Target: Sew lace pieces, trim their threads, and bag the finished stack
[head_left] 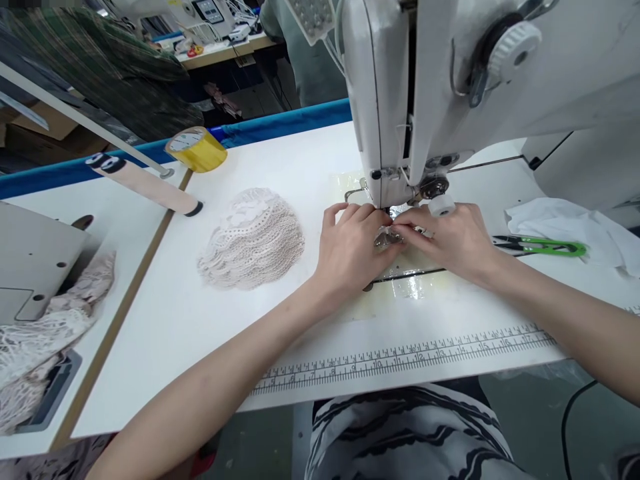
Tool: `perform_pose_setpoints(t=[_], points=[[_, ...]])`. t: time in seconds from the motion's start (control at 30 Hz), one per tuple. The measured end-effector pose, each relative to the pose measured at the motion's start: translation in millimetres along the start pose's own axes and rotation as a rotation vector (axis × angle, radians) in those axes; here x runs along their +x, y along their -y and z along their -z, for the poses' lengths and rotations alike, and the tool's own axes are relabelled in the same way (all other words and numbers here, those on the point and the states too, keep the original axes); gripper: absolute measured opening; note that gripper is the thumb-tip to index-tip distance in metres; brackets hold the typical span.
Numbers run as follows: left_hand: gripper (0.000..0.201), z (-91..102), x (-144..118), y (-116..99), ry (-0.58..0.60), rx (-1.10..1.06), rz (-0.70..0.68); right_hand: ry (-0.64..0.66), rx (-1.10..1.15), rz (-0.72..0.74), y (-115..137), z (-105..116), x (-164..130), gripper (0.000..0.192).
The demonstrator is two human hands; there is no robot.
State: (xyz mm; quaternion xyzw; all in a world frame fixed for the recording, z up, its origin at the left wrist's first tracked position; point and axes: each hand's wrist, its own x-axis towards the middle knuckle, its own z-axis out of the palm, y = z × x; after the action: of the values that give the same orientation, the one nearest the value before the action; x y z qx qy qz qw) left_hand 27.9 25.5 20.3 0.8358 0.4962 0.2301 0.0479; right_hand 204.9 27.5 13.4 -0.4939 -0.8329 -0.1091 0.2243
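You sit at a white surface with a ruler strip printed along its near edge and a blue band along its far edge. Left of it, a second white surface butts against a wooden seam. Beyond, you see a wooden bench cluttered with equipment, dark space beneath it, and cardboard at far left. Light falls evenly and brightly.

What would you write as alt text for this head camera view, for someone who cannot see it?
Two bare hands, the left hand and the right hand, pinch a small piece of lace under the needle area of a white sewing machine. A pile of pale lace pieces lies to the left on the white table, green thread snips to the right, and a printed ruler runs along the near edge.
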Motion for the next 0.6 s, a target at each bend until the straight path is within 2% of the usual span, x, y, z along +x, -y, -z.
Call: perform_pose_setpoints(t=[0.1, 0.33, 0.43, 0.6], points=[[0.013, -1.5, 3.0, -2.1, -0.020, 0.026, 0.019, 0.005, -0.004, -0.027, -0.1, 0.2, 1.0, 0.036], [0.018, 0.9, 1.8, 0.0, -0.014, -0.033, 0.037, -0.005, 0.006, -0.022, -1.1, 1.2, 2.1, 0.038], [0.013, 3.9, 1.6, -2.3, -0.006, -0.037, 0.047, -0.012, -0.003, -0.013, -2.0, 0.5, 1.9, 0.039], [0.013, 4.8, 1.2, -4.0, -0.038, -0.039, 0.055, -0.042, -0.008, 0.020, -3.7, -1.0, 0.9, 0.038]])
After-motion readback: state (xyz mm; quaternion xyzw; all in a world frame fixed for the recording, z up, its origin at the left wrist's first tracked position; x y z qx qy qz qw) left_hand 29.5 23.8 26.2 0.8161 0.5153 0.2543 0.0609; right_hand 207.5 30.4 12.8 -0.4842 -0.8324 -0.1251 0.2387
